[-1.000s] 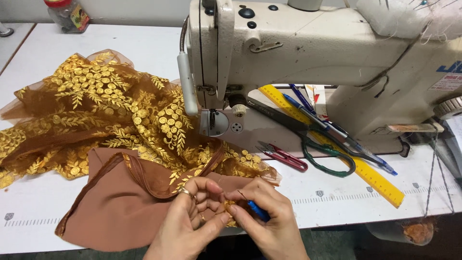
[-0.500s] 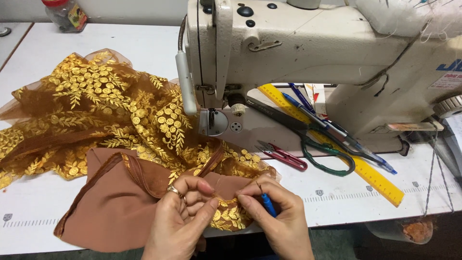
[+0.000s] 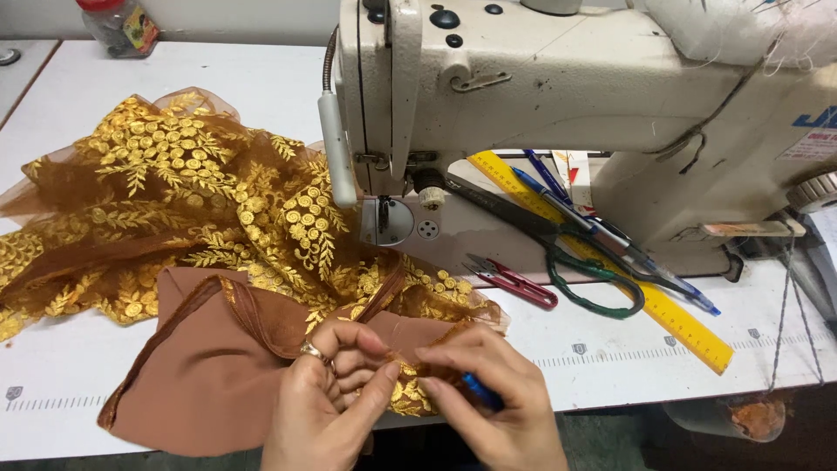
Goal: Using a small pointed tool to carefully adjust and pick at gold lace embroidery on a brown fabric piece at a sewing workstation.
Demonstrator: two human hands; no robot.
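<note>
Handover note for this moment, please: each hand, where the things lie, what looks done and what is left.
Left hand, ring on one finger, pinches the gold embroidered fabric edge at the table front.
Right hand holds a small blue tool against that same edge; its tip is hidden.
Brown lining lies folded under the fabric.
Sewing machine stands behind; red snips, scissors and yellow ruler lie on its bed.
The edge is still in hand; what is already done cannot be told.
</note>
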